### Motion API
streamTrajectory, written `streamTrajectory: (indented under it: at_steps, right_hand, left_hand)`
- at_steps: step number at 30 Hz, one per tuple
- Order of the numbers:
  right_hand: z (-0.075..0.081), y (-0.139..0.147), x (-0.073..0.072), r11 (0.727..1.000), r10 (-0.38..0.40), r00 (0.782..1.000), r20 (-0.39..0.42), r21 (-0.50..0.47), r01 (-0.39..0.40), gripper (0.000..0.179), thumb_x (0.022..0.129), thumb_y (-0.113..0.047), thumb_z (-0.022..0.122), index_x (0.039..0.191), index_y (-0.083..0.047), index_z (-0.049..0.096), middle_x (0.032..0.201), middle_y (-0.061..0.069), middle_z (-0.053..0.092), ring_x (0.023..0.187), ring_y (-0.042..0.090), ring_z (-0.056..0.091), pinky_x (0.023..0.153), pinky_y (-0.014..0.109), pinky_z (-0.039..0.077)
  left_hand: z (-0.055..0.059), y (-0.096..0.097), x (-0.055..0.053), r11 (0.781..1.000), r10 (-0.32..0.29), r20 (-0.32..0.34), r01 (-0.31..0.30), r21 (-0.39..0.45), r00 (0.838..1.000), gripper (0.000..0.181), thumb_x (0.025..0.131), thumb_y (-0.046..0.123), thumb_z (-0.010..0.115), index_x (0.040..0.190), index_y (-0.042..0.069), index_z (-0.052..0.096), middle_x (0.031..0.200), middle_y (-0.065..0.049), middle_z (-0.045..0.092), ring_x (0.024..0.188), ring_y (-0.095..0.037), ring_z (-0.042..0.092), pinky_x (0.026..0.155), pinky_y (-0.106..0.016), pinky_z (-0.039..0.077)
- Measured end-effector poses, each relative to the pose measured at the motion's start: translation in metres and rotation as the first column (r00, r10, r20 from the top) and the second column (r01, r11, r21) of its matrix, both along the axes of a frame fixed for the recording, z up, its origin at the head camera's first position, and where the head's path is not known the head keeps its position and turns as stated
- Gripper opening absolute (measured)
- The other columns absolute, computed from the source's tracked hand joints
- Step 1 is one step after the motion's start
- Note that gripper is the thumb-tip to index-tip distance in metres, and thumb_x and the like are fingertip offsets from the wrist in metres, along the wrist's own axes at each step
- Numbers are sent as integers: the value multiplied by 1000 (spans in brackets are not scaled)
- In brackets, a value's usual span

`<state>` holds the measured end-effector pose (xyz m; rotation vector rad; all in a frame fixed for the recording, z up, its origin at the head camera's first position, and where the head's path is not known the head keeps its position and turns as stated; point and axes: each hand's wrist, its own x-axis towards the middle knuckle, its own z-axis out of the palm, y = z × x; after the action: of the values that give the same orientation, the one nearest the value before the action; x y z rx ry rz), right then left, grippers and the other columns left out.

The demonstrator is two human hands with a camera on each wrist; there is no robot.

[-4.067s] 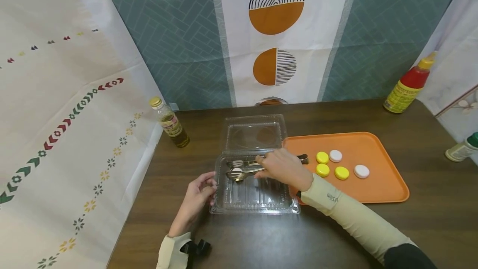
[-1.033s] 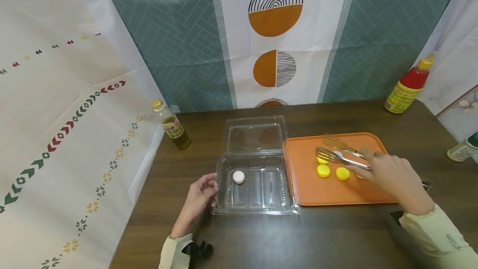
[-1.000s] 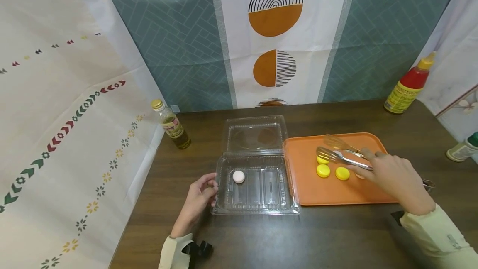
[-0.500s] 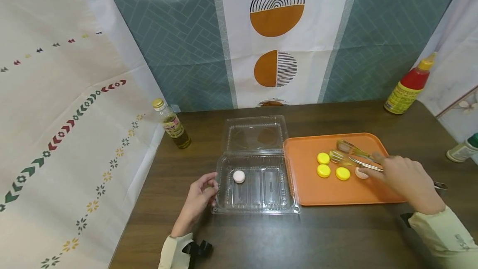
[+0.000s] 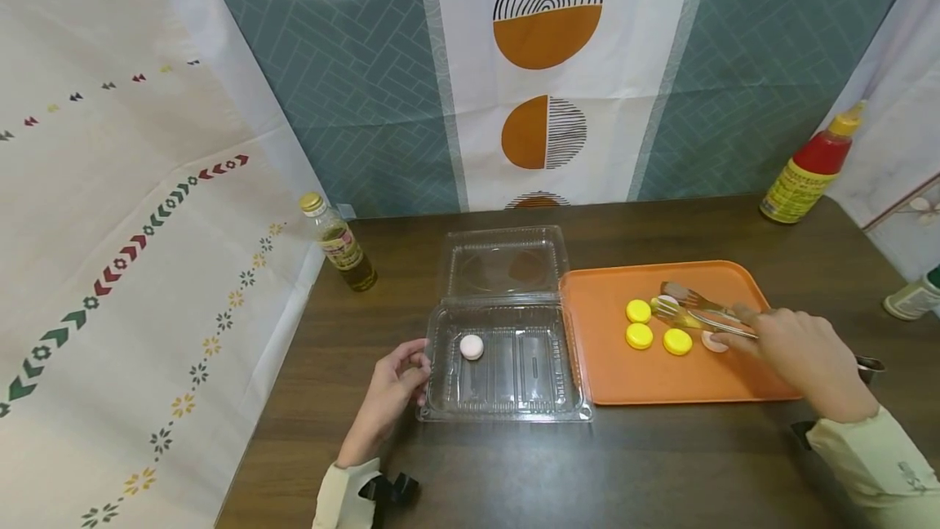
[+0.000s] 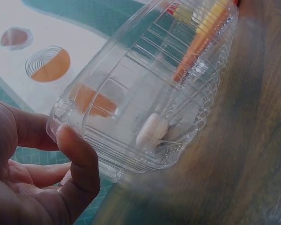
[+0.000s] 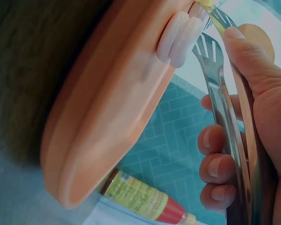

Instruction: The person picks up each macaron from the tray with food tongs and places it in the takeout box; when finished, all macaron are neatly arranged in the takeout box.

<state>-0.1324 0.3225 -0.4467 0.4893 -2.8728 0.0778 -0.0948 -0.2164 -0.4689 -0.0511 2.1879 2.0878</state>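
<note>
My left hand [image 5: 396, 390] pinches the left rim of a clear plastic clamshell container [image 5: 507, 414] between thumb and finger; the left wrist view shows this grip close up. One white macaron [image 5: 472, 347] lies inside the container. Over the orange tray [image 5: 631, 382], my right hand [image 5: 804, 353] grips metal tongs [image 5: 723, 327]. Their slotted tips are at a white macaron [image 5: 667, 300] toward the back, partly covering it. Several yellow macarons [image 5: 639, 336] lie left of the tips. Another white macaron [image 5: 711, 341] sits under my right fingertips and fills much of the right wrist view.
The container's lid [image 5: 505, 264] stands raised behind its base, and the tray lies against its right side. An oil bottle [image 5: 343, 251] is at the back left. A red-and-yellow squeeze bottle [image 5: 804, 178] and a green-capped bottle [image 5: 911, 300] stand on the right.
The tongs let go of a white macaron in the container and moved right over the tray. Since then their tips have drawn together around the rear white macaron. My left hand has kept its place.
</note>
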Motion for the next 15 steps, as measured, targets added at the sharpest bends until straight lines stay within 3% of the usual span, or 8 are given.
streamTrajectory:
  at_steps: [5,9,12,15]
  right_hand:
    - [2,5,0,999,35,997,-69,12,-34,42,82,-43,81,73,-8,60,49,-2,36,40,20,38,32,41,35]
    - [6,6,-2,997,72,989,-132,-4,-74,38,89,-42,74,82,-6,65,49,-2,33,40,19,36,30,38,32]
    - [11,3,-7,997,78,988,-135,-15,-80,38,85,-41,77,91,-6,66,50,-3,34,40,19,38,31,39,31]
    - [15,-3,-12,995,89,987,-132,-23,-93,36,77,-35,85,88,-7,66,50,-5,34,41,19,38,32,38,31]
  left_hand:
    - [0,0,0,1000,-4,2,4,8,1000,42,92,-15,52,134,-14,50,95,-16,54,62,-14,50,48,-22,45]
    - [0,0,-1,1000,-3,-5,3,-3,1000,41,93,-15,52,133,-14,51,93,-17,54,62,-15,50,48,-22,45]
    - [0,0,-1,1000,-5,-9,5,-8,1000,41,93,-15,52,134,-14,51,93,-16,54,61,-14,50,47,-22,45]
    - [0,0,0,1000,-4,-5,4,-4,1000,41,93,-16,51,134,-14,51,93,-15,54,61,-14,50,48,-21,45]
